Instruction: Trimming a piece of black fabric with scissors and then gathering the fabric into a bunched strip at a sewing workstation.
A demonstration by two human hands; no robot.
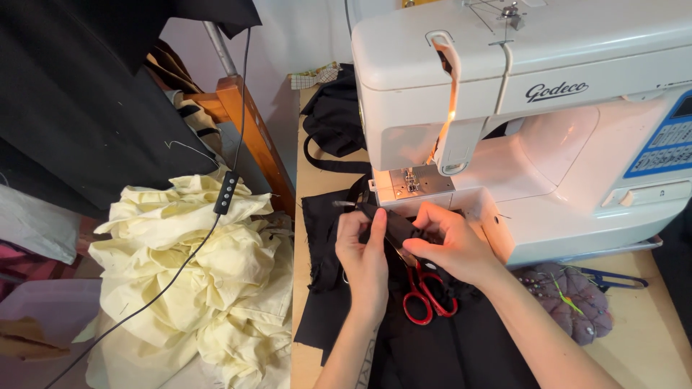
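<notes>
While we lean over the wooden table (pixel 649 353), our left hand (pixel 362 252) and right hand (pixel 448 243) meet just in front of the white sewing machine (pixel 548 108), both pinched shut on a narrow black strap (pixel 393 229) that runs between them. The left thumb and fingers grip its near end, and the right fingertips clamp it from above, close to the machine's base. Beneath our hands lies a spread of black fabric (pixel 461 346), and on it rest red-handled scissors (pixel 425 292), partly hidden by the right hand. To the right of our forearm sits a purple pincushion (pixel 577 299) stuck with pins, touching the table near the machine's corner. Off the table's left edge we see a heap of pale yellow cloth (pixel 194 281), with a black cable (pixel 225 193) and its inline switch draped across it.
</notes>
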